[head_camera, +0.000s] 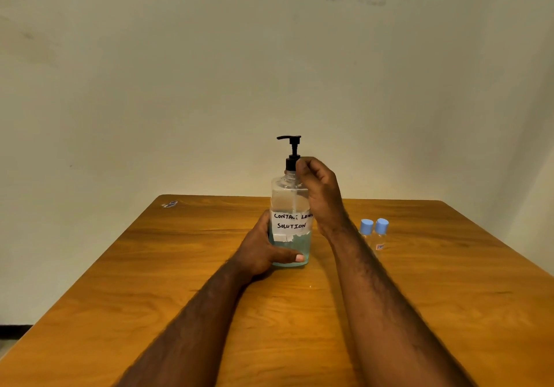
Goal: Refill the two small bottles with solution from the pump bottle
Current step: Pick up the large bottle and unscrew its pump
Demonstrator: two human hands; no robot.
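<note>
The wooden counter [180, 266] fills the room in front of the person, and the pump bottle [290, 203] stands upright near its middle, about a third full of bluish solution. The left hand [263, 254] wraps the lower body, thumb laid across the front by the base. The right hand [317, 188] has its fingers curled round the black collar [291, 163] at the neck, seemingly to twist it. The two small bottles [373, 232] stand side by side just past the right forearm, blue caps [366, 226] on. I'd worry about that forearm: a swing outward could knock them over. And if the collar comes off, the wet tube could drip, or a pour into such narrow mouths could spill.
</note>
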